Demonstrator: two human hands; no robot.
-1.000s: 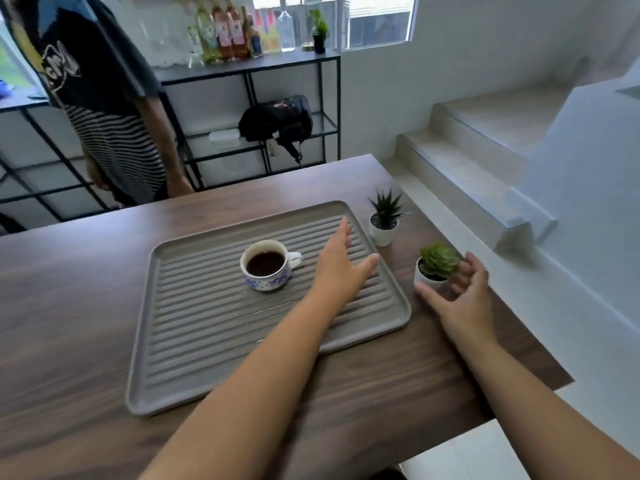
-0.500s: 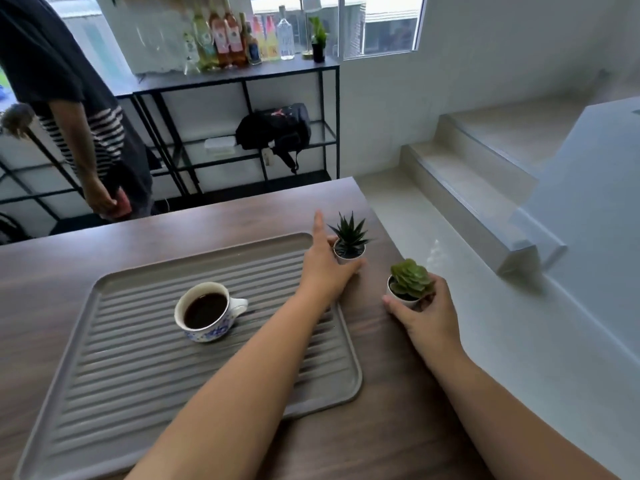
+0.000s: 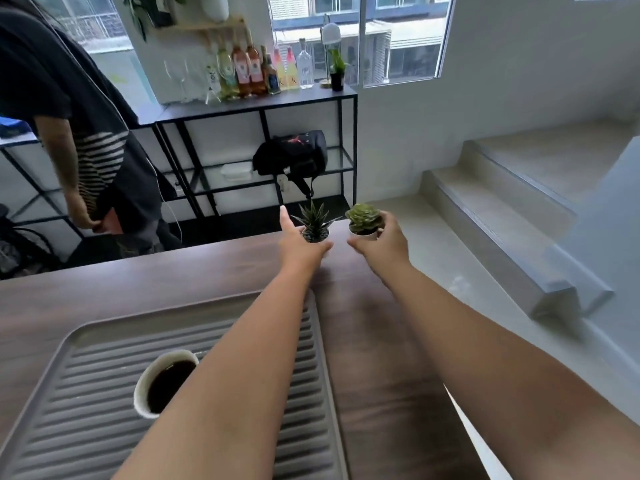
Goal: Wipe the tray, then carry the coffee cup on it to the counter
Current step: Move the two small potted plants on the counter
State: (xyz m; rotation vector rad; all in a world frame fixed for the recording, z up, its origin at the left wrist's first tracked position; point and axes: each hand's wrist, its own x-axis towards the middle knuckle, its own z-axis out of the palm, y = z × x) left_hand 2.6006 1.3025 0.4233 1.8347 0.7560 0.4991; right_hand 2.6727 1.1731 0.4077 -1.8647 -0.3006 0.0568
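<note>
The wooden table (image 3: 104,289) fills the lower frame, and on it at about seven o'clock lies the grey ribbed tray (image 3: 69,427), its right rim running under the person's left forearm. On the tray, at roughly eight o'clock from frame centre, stands the coffee cup (image 3: 162,382), full of dark coffee and partly hidden by that forearm. Near twelve o'clock, at the table's far edge, both hands are busy with small pots: the left hand (image 3: 298,244) curls round the spiky potted plant (image 3: 314,223), index finger stretched out straight, while the right hand (image 3: 381,242) wraps round the rosette succulent (image 3: 363,220), just beside it. Neither hand touches tray or cup; the cup lies well back from both grips, toward the wearer, at about seven o'clock from the left hand. The step in hand looks like clearing the plants aside before wiping. It goes best with the pots kept upright and set down well apart from the tray, and the left forearm lifted clear of the brimming cup.
</note>
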